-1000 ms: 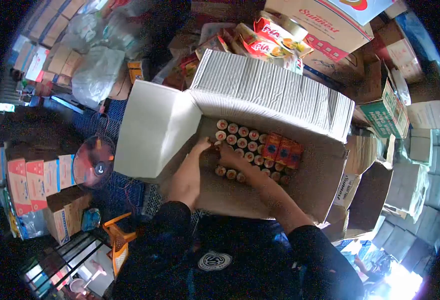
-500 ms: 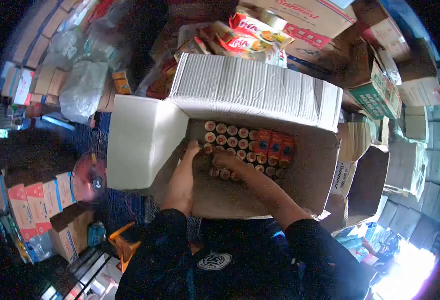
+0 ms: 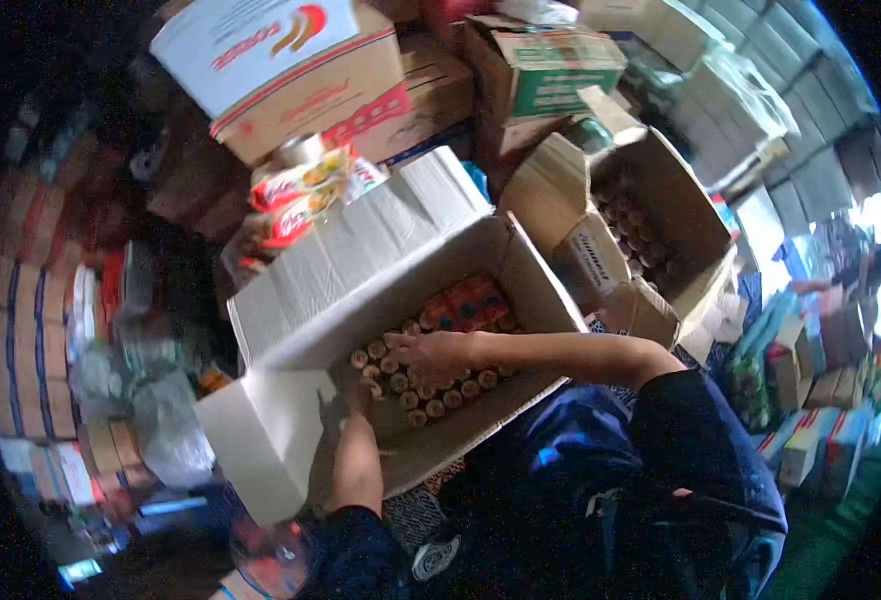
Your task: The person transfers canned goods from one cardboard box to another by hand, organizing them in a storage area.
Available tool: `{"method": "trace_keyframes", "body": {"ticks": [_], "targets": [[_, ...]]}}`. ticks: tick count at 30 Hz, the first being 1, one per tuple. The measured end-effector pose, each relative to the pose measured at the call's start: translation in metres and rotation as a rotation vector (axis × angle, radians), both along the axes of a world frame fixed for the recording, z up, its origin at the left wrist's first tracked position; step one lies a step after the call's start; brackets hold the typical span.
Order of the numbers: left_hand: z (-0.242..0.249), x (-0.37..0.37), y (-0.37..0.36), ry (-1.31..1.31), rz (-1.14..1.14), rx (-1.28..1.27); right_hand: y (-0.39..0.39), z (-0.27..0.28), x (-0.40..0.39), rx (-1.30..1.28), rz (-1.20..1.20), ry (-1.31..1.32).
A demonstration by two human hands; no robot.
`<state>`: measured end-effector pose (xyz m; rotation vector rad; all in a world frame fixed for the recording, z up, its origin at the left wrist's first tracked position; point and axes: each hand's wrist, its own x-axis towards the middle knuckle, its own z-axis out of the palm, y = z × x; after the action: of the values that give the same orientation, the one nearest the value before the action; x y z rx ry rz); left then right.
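A large open cardboard box (image 3: 350, 300) stands in front of me, its flaps folded outward. Rows of small cylindrical containers with pale round tops (image 3: 435, 408) fill part of it. Red packs with dark blue marks (image 3: 465, 303) lie beside them toward the box's far right corner. My right hand (image 3: 430, 355) reaches over the round tops, palm down, its fingers stretched to the left and slightly blurred. My left hand (image 3: 360, 393) is at the left end of the rows, close to one container; its fingers are mostly hidden and blurred.
A second open cardboard box (image 3: 585, 250) with several round-topped items stands to the right. Red and yellow packets (image 3: 300, 205) and a tin (image 3: 302, 150) lie behind my box. Stacked cartons (image 3: 305, 95), a green-and-white carton (image 3: 565, 80) and plastic bags (image 3: 175, 430) surround it.
My view has turned to the right, so the second box now shows its contents. My right hand has moved across the round tops with its fingers extended; my left hand stays at the left end.
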<state>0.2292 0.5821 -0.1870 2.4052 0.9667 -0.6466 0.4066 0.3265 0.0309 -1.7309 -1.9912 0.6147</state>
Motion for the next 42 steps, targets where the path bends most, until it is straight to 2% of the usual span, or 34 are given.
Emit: {"method": "trace_keyframes", "body": {"ticks": [3, 5, 8, 9, 10, 11, 12, 14, 15, 17, 18, 19, 20, 22, 24, 26, 27, 28, 30, 31, 32, 34, 36, 37, 40, 42], "targets": [[0.024, 0.014, 0.004, 0.099, -0.106, -0.020, -0.067, 0.062, 0.020, 0.301, -0.120, -0.030], [0.044, 0.032, 0.004, 0.157, -0.235, -0.062, -0.110, 0.091, 0.028, 0.127, -0.325, 0.227], [0.083, 0.067, -0.012, 0.131, -0.491, -0.168, -0.179, 0.158, 0.039, 0.207, -0.628, 0.012], [0.099, 0.083, -0.026, 0.072, -0.584, -0.230, -0.198, 0.178, 0.044, 0.049, -0.749, 0.286], [0.122, 0.096, -0.042, 0.029, -0.616, -0.272, -0.221, 0.169, 0.054, 0.160, -0.787, 0.129], [0.151, 0.110, -0.063, -0.013, -0.635, -0.333, -0.242, 0.185, 0.061, 0.085, -0.838, 0.126], [0.204, 0.124, -0.099, -0.013, -0.578, -0.386, -0.263, 0.200, 0.071, 0.011, -0.887, 0.122], [0.315, 0.155, -0.174, -0.015, -0.461, -0.490, -0.310, 0.193, 0.104, 0.056, -0.888, 0.169], [0.335, 0.167, -0.199, -0.083, -0.470, -0.621, -0.328, 0.206, 0.119, -0.027, -0.906, 0.300], [0.371, 0.192, -0.250, -0.208, -0.467, -0.932, -0.364, 0.206, 0.155, -0.168, -0.915, 0.404], [0.384, 0.206, -0.279, -0.277, -0.454, -1.107, -0.379, 0.213, 0.173, -0.177, -0.893, 0.388], [0.396, 0.225, -0.309, -0.332, -0.481, -1.179, -0.392, 0.198, 0.198, -0.288, -0.931, 0.172], [0.404, 0.246, -0.340, -0.387, -0.507, -1.251, -0.400, 0.203, 0.210, -0.299, -0.964, 0.200], [0.400, 0.282, -0.401, -0.446, -0.390, -1.290, -0.418, 0.182, 0.250, -0.291, -0.955, 0.085], [0.363, 0.325, -0.459, -0.548, -0.236, -1.208, -0.435, 0.082, 0.321, -0.244, -0.869, -0.202], [0.308, 0.372, -0.503, -0.575, 0.026, -1.245, -0.440, 0.018, 0.354, -0.293, -0.765, -0.488], [0.296, 0.389, -0.524, -0.569, 0.135, -1.178, -0.440, 0.004, 0.364, -0.313, -0.709, -0.629], [0.283, 0.405, -0.540, -0.561, 0.243, -1.111, -0.433, 0.048, 0.344, -0.304, -1.119, -0.120], [0.228, 0.442, -0.552, -0.704, 0.145, -0.797, -0.436, -0.025, 0.365, -0.218, -1.156, -0.079], [0.168, 0.464, -0.544, -0.724, 0.202, -0.857, -0.431, 0.011, 0.354, -0.389, -0.956, -0.155], [0.170, 0.464, -0.550, -0.697, 0.239, -0.860, -0.428, 0.016, 0.355, -0.442, -0.967, -0.160], [0.193, 0.449, -0.562, -0.650, 0.303, -0.877, -0.433, 0.031, 0.347, -0.342, -1.101, -0.076], [0.200, 0.453, -0.563, -0.569, 0.347, -0.895, -0.436, -0.001, 0.357, -0.211, -1.033, -0.084], [0.194, 0.453, -0.557, -0.508, 0.363, -0.898, -0.436, -0.023, 0.359, -0.127, -1.032, -0.073], [0.151, 0.446, -0.543, -0.445, 0.322, -0.884, -0.423, -0.014, 0.355, -0.355, -0.954, -0.062], [0.113, 0.449, -0.538, -0.455, 0.248, -0.880, -0.421, -0.017, 0.352, -0.256, -0.989, -0.116]]}}
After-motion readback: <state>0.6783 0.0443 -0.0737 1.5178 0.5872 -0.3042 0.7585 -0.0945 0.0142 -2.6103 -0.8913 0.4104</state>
